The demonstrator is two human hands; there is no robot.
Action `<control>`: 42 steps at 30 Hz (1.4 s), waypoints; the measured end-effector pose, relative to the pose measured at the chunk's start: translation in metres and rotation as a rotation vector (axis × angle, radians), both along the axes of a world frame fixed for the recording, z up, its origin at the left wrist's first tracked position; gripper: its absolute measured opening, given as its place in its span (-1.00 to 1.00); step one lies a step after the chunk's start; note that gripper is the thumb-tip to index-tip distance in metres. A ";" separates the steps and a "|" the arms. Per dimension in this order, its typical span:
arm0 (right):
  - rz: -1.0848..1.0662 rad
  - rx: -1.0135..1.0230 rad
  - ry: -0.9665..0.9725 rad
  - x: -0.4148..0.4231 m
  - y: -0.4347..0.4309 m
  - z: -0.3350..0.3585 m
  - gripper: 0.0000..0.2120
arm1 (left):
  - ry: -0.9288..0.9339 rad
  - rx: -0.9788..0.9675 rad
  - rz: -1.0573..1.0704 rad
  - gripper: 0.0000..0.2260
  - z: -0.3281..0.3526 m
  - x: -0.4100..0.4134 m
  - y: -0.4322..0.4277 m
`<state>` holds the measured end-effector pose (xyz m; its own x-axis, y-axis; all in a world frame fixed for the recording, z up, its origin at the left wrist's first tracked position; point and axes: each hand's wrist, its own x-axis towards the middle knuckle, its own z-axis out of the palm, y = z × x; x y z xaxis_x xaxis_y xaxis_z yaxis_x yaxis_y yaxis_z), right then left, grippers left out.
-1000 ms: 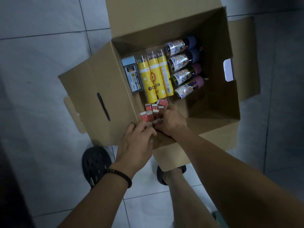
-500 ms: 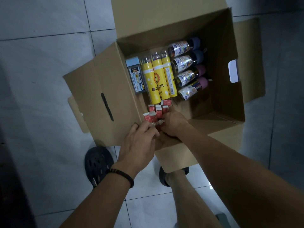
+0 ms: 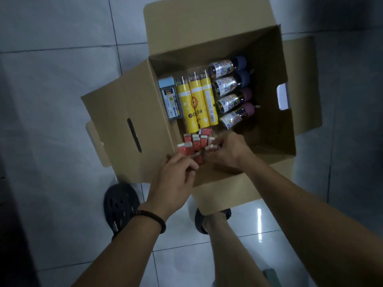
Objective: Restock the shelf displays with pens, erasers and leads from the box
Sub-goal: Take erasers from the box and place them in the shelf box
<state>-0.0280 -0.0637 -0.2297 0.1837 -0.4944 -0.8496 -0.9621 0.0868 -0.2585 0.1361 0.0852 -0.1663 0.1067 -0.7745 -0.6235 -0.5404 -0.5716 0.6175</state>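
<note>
Fingers of my left hand point(image 3: 178, 172) curl round a red eraser point(image 3: 199, 160) at the near edge of the box point(image 3: 124, 112), and my right hand point(image 3: 227, 151) pinches another. Inside lie three yellow pencil tubes point(image 3: 194, 102) lengthwise away from me, four capped jars point(image 3: 228, 85) with caps pointing right, and one lead case point(image 3: 170, 100) beside the tubes

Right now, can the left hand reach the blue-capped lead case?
Probably yes: the lead case lies uncovered beside the yellow pencil tubes in the open cardboard box, beyond the left hand, though its fingers hold red erasers.
</note>
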 end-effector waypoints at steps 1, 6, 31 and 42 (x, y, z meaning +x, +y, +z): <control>-0.059 -0.012 -0.060 0.000 -0.003 0.022 -0.66 | 0.067 0.024 0.133 -0.88 0.008 -0.002 -0.004; -0.240 -0.087 -0.468 0.018 0.001 0.160 -0.68 | 0.635 0.166 0.824 -0.72 0.101 0.004 -0.043; 0.427 -0.235 -1.045 0.213 0.109 0.827 -0.49 | 1.051 -0.419 0.815 -0.54 0.736 0.190 0.123; 0.686 -0.101 -1.285 0.293 0.272 0.917 -0.73 | 0.782 -0.787 1.414 -0.67 0.839 0.172 0.333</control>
<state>0.2649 0.2084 0.6876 0.9928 -0.0450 0.1107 0.0877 -0.3544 -0.9310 0.3086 0.4178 0.6728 0.7741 -0.4765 -0.4168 0.5674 0.2301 0.7906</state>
